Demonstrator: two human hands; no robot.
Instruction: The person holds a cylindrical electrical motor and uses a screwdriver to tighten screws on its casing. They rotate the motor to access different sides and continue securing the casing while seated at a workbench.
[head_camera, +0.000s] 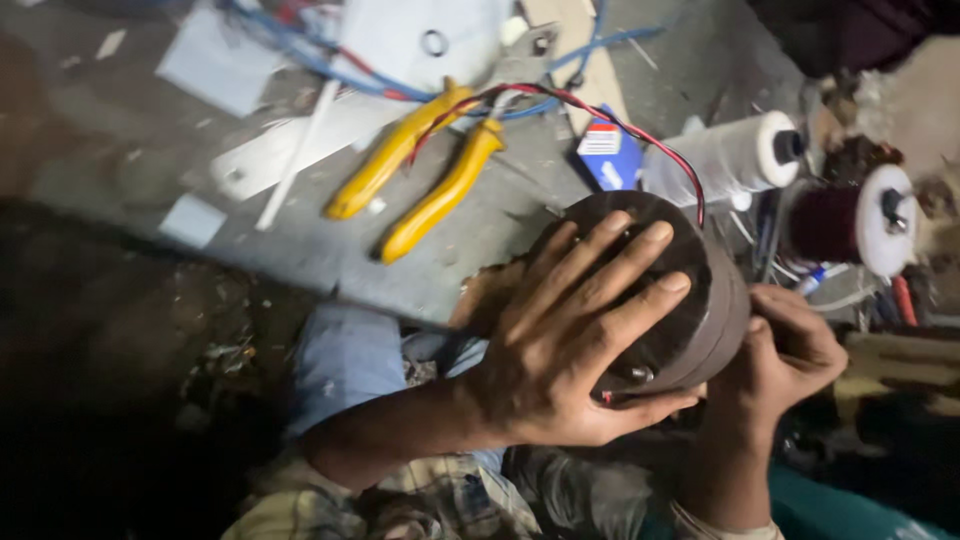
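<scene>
A repair workshop floor: yellow-handled pliers (415, 170), loose wires (300, 50) and thread spools (740, 155) lie scattered.

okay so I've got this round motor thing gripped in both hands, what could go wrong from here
1. The red and black wire trails from the dark round motor across the yellow-handled pliers; turning the motor could snag or strain it.
2. The left hand lies flat on the face, the right hand only at the edge, so it might slip.
</scene>
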